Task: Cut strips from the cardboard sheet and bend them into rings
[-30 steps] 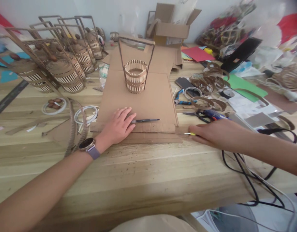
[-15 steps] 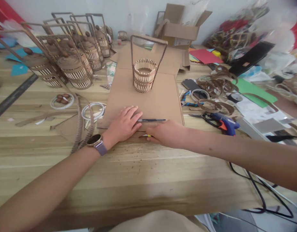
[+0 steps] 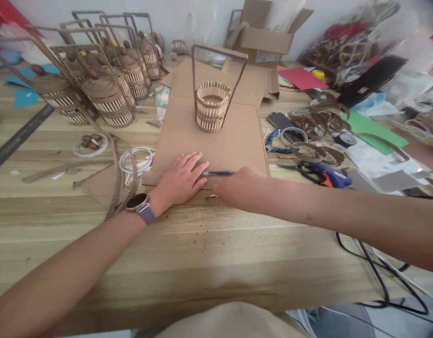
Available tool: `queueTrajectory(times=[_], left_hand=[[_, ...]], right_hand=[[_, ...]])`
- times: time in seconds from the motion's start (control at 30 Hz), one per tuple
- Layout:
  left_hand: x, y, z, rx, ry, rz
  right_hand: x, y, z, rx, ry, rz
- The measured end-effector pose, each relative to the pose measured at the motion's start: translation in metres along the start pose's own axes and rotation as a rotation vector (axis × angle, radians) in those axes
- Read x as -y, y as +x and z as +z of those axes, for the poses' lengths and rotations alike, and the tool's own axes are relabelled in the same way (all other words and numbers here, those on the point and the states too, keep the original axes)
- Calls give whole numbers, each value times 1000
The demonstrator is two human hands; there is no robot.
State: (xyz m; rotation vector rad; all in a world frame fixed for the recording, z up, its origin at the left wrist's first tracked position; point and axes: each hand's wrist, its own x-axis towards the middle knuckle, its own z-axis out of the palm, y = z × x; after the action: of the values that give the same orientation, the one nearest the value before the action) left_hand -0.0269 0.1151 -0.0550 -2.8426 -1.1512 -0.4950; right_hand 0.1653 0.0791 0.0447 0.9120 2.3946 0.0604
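My left hand [image 3: 184,179] lies flat with fingers spread on the near edge of a brown cardboard sheet [image 3: 181,129]. A watch is on that wrist. My right hand [image 3: 237,187] is closed round a small yellow-handled knife [image 3: 212,196]; only its thin tip and a bit of yellow show, pointing left at the cardboard's near edge. A dark pen [image 3: 217,173] lies across the sheet between the hands, its right end hidden behind my right hand. Farther back on the sheet stands a slatted basket [image 3: 212,107] with a tall handle.
Several lidded slatted lanterns [image 3: 107,101] stand at the back left. Rolls of white tape [image 3: 136,160] and curved brown strips lie left of the sheet. To the right are pliers [image 3: 273,141], scissors, a blue glue gun [image 3: 331,174], and coiled brown strips. A cardboard box [image 3: 264,42] is behind.
My right hand has turned slightly and now covers more of the knife's yellow handle and of the pen's right end. My left hand stays on the cardboard. The view has shifted a little.
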Motion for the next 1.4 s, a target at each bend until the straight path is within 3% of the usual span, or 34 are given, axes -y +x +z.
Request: queueTrajectory(times=[0.23, 0.5, 0.9, 1.13, 1.27, 1.4], left_hand=[[1, 0, 0, 2, -22, -2], [1, -1, -2, 5, -6, 1], [4, -2, 3, -9, -23, 10], [1, 0, 3, -18, -40, -13], [-1, 1, 3, -14, 3, -5], [-1, 2, 2, -4, 3, -14]], right_hand=[[-14, -19, 21, 18, -41, 67], [-32, -52, 32, 83, 0, 89], [-66, -99, 82, 133, 6, 173], [-82, -122, 87, 156, 11, 215], [-74, -121, 82, 38, 4, 280], [-45, -94, 80, -157, 126, 197]])
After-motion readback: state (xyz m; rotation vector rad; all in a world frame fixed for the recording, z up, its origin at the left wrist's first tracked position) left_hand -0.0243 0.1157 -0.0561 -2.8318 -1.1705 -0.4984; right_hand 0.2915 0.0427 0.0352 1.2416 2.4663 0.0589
